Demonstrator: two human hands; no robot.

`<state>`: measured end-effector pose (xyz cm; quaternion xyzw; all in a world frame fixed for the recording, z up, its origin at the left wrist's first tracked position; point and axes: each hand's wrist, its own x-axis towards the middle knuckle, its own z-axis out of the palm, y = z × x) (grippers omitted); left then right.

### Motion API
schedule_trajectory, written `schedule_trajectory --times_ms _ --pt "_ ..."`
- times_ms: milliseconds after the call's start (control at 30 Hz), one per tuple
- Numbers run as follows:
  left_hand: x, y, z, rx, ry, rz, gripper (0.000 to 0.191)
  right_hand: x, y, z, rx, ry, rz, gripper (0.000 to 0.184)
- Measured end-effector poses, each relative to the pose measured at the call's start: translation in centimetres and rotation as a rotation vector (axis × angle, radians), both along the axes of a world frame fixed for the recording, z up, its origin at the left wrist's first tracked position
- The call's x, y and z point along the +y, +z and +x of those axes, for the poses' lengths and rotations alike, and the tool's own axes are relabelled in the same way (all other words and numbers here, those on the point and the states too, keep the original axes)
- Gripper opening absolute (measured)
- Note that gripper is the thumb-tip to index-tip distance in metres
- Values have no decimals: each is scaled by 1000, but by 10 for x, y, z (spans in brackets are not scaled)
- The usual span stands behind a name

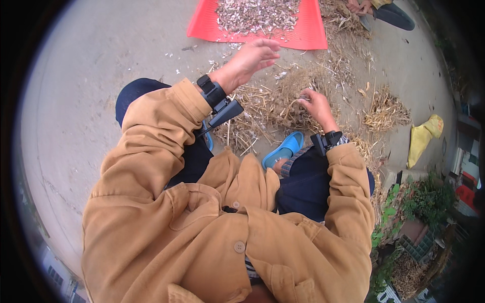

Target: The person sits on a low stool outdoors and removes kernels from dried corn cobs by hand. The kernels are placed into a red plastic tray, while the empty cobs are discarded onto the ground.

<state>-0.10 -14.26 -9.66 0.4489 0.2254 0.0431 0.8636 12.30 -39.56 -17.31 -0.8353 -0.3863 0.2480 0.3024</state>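
Observation:
My left hand is stretched out near the front edge of a pink-red plastic scoop. Its fingers are extended and slightly apart, with nothing visible in them. Many small whitish-purple pieces, which look like garlic cloves, lie heaped inside the scoop. Lower and to the right, my right hand pinches a dry stalk between thumb and fingers, and something small and dark shows at its fingertips. Just below that hand is a matted heap of dry stalks and roots.
Another person's hands are at the upper right, beside more dry stalks. Loose straw and a yellow bag lie on the concrete ground to the right. My blue slipper is close below the heap. Plants grow beyond a low edge.

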Motion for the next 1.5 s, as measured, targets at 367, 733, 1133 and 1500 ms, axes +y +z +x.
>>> schedule_trajectory --times_ms 367,733,1133,1500 --pt "-39 -9 -6 97 -203 -26 36 75 106 -34 -237 8 71 21" --pt "-31 -5 -6 16 12 -86 22 103 99 -55 -114 -180 317 31" --pt "-30 -5 -5 -16 151 -55 25 109 92 -52 -118 -103 417 24" --pt "-7 4 1 -260 234 1232 23 105 82 -35 259 -261 457 23"
